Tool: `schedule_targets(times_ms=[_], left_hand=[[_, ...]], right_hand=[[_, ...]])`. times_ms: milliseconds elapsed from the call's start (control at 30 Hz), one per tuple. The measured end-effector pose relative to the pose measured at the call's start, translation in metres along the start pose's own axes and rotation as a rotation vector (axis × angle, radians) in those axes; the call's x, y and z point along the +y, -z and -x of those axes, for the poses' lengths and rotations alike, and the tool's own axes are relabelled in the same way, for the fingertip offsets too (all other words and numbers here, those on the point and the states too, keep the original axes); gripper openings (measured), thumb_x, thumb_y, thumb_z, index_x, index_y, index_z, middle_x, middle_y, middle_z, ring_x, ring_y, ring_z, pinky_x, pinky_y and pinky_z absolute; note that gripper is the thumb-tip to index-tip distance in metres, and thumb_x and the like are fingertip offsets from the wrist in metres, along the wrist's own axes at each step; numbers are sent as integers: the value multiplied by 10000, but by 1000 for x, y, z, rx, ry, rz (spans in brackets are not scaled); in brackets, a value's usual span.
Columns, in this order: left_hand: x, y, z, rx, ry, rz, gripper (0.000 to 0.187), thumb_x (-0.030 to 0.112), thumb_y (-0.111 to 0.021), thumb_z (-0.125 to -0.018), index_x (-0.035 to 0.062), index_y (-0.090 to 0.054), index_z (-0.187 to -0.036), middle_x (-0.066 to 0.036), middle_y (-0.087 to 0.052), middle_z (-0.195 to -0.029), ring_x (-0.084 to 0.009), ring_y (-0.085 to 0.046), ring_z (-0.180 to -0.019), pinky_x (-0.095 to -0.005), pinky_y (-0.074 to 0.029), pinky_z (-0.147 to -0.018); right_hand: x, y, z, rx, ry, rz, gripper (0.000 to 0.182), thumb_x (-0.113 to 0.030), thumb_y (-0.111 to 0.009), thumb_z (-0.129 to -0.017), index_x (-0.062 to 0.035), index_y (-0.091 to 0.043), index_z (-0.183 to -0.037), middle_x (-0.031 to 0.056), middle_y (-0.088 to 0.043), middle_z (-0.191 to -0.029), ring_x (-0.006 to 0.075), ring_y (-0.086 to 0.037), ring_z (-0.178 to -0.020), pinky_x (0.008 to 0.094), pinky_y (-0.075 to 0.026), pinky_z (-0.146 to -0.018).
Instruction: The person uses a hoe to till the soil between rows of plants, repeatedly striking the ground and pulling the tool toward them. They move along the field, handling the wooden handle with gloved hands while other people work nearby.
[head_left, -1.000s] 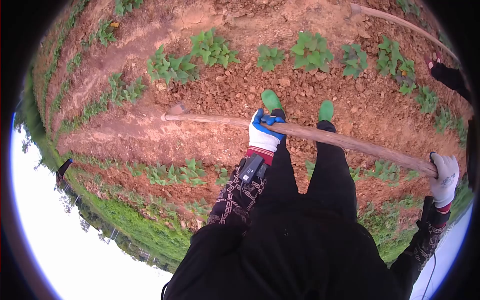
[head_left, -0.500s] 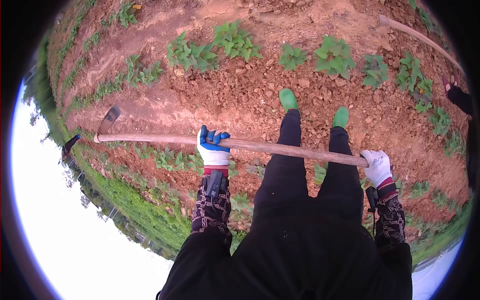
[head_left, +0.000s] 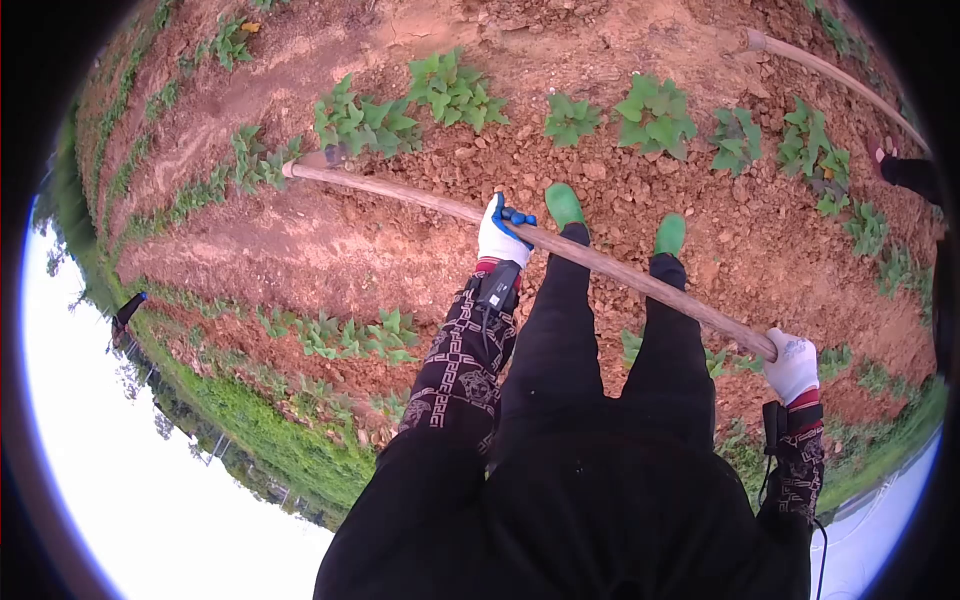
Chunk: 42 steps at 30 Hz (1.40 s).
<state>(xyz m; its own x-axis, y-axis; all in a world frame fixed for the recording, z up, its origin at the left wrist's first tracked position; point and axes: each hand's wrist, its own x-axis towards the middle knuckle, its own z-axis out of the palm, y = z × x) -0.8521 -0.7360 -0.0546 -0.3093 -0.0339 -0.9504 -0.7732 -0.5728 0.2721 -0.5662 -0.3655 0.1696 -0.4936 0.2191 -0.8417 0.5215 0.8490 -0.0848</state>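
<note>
A long wooden hoe handle [head_left: 640,278] slants across the view, held in both gloved hands. My left hand [head_left: 505,232], in a white and blue glove, is closed round it near its middle. Close to the handle's lower right end, my right hand [head_left: 792,366] is closed round the wood. The hoe's head [head_left: 322,158] is at the far left end, beside a leafy plant [head_left: 360,122]; its blade is partly hidden by leaves.
Green plants [head_left: 655,115] grow in rows on reddish, clumpy soil [head_left: 480,30]. My green shoes [head_left: 565,205] stand on the soil. At the right are another wooden handle [head_left: 840,75] and a person's dark-clothed limb [head_left: 910,178]. Another person [head_left: 125,315] is far left.
The hoe's head has moved up and to the right, to the row of plants. My left hand has moved up and right with the handle; my right hand has moved slightly down and right.
</note>
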Motion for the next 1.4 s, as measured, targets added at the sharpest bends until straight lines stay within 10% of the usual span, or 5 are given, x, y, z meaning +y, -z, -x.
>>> schedule_targets(times_ms=[333, 533, 967, 1167, 1400], left_hand=[[-73, 15, 57, -236, 318, 258, 339, 296, -581, -903, 150, -502, -609, 5, -506, -533, -200, -508, -522, -433, -473, -714], [22, 59, -34, 56, 156, 122, 349, 257, -629, -872, 135, -454, -596, -26, -471, -512, -201, -504, -511, -434, -496, -737], [113, 111, 74, 114, -255, 216, 345, 226, -631, -881, 173, -431, -605, 55, -419, -509, -123, -462, -448, -351, -479, -599], [46, 113, 58, 221, -247, 100, 363, 285, -626, -889, 179, -412, -616, 57, -399, -505, -110, -445, -436, -348, -473, -581], [-171, 33, 48, 47, -10, -20, 347, 298, -569, -915, 161, -450, -618, 14, -447, -490, -190, -438, -440, -390, -478, -547]], right_hand=[[91, -15, 18, 59, -79, 37, 165, -147, -661, -666, -89, -578, -796, 157, -603, -703, 369, -612, -740, 446, -479, -636], [-32, -5, -52, -39, 26, 85, 171, -166, -654, -705, -111, -552, -831, 124, -637, -762, 349, -628, -784, 436, -488, -677], [-73, -68, -92, 27, 371, -36, 154, -197, -622, -731, -146, -575, -869, 85, -638, -755, 296, -628, -755, 409, -463, -716], [-18, -77, -55, 8, 382, -61, 155, -208, -627, -741, -137, -562, -864, 94, -628, -732, 309, -635, -737, 422, -478, -687], [111, 33, 81, 68, 109, 92, 193, -132, -669, -667, -116, -556, -824, 110, -607, -694, 331, -608, -684, 423, -458, -639]])
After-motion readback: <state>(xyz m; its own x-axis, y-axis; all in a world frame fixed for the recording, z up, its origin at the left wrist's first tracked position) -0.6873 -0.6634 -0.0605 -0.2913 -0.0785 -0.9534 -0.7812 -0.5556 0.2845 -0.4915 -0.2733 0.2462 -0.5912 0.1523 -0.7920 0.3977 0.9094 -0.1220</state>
